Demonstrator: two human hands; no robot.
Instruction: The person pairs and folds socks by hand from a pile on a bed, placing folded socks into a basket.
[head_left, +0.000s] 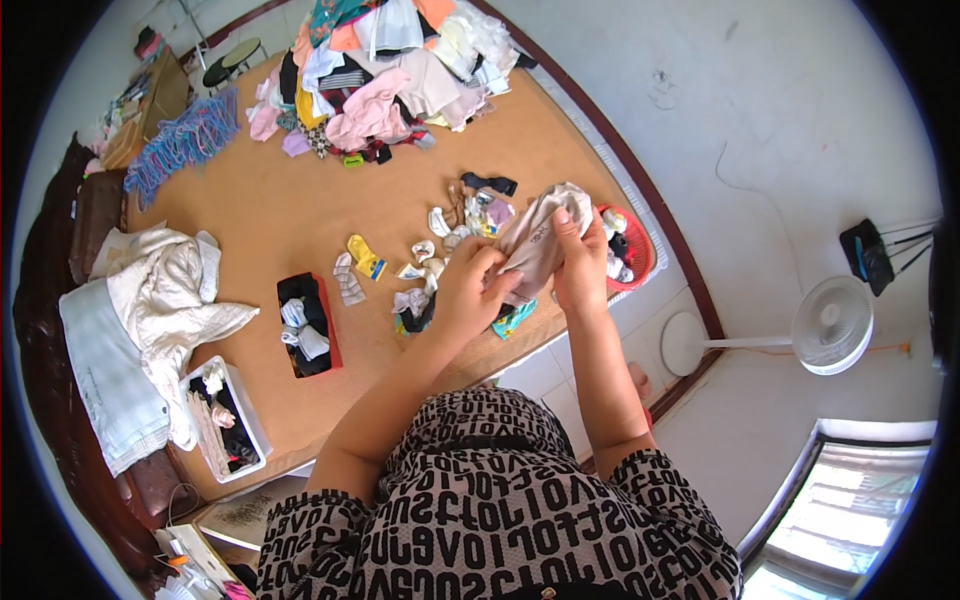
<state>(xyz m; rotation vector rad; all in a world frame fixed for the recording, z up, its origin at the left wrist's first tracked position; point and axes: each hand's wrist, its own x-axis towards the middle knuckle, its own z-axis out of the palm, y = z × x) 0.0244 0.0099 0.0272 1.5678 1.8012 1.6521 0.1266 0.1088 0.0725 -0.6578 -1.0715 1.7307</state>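
Both my hands are raised over the bed, stretching a small beige-pink garment [540, 245] between them. My left hand [466, 295] pinches its lower left edge, while my right hand [580, 262] grips the right side with the thumb on top. The garment's exact kind is unclear. Beneath and left of it lie loose socks [432, 270] in white, grey and dark colours, with a black bundle [490, 185] above them. A yellow sock [366, 260] and a grey striped sock [348, 281] rest farther left. Close to my right hand stands a red basket [655, 258] holding rolled pieces.
A black-and-red box [329, 335] and a white bin [258, 437] hold folded pieces on the left. A big clothes heap [370, 105] covers the far end, beside blue hangers [190, 140]. Pillow and quilt [165, 285] lie at left; a white fan [832, 325] stands right.
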